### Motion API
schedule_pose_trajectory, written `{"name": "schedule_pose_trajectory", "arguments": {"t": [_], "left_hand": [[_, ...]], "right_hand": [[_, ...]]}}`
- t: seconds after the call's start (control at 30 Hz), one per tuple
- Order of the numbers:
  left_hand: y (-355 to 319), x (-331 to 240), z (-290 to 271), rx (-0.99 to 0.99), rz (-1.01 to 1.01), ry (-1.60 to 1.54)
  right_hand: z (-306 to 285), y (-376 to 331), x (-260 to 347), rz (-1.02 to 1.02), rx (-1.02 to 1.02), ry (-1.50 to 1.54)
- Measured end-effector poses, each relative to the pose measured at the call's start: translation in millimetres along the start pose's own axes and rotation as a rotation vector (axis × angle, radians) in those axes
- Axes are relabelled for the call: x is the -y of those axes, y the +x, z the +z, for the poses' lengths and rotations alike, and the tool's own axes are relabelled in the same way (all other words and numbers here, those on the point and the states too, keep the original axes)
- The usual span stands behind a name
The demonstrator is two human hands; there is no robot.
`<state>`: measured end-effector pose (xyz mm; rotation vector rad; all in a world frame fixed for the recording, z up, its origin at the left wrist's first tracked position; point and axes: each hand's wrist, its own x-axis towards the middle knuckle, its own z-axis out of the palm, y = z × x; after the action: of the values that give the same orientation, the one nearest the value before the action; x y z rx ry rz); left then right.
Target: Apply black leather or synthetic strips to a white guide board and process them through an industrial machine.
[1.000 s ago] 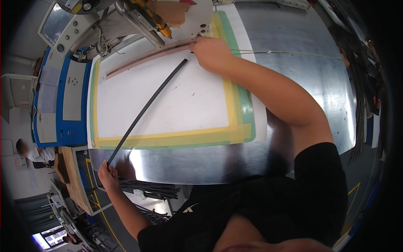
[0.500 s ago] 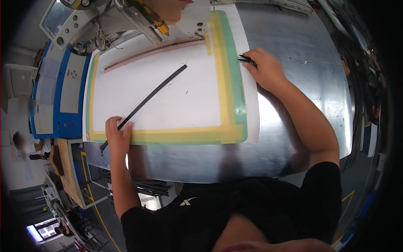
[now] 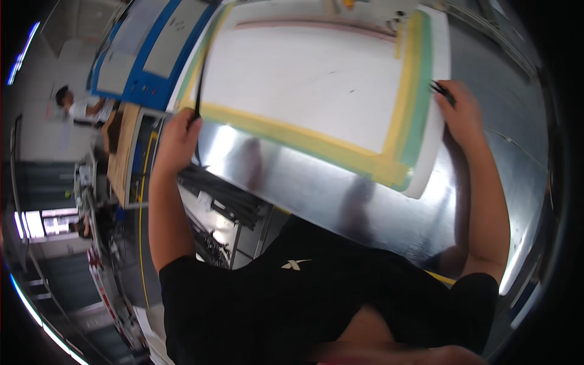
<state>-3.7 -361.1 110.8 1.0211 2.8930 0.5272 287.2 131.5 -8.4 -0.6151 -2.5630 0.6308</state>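
the left hand (image 3: 176, 139) is closed around a thin black strip (image 3: 199, 85) at the white board's (image 3: 316, 79) left edge, its lower end hidden in the fist. at the board's right edge on the shiny metal bench (image 3: 304, 188), the right hand (image 3: 463, 112) pinches a small dark piece (image 3: 439, 90), mostly covered by fingers.

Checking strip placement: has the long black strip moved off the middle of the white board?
Yes. The black strip now runs along the white board's left taped edge, held by the left hand.

A blue machine cabinet (image 3: 143, 58) stands beside the shiny metal worktop (image 3: 316, 188); another person (image 3: 76, 108) sits in the background.
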Motion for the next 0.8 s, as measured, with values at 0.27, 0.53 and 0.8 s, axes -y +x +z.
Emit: {"name": "schedule_pose_trajectory", "arguments": {"t": [0.27,0.53,0.8], "left_hand": [[-82.1,117.6,-89.5,-0.573,-0.496,-0.432],[-102.8,191.5,-62.7,-0.816,-0.456,0.136],[-126.7,232.6,67.7,-0.391,-0.402,0.505]], "right_hand": [[5.8,7.9,-24.3,0.065,0.035,0.062],[8.8,7.8,-27.0,0.0,0.013,0.018],[4.4,6.1,-28.7,0.054,0.031,-0.002]]}}
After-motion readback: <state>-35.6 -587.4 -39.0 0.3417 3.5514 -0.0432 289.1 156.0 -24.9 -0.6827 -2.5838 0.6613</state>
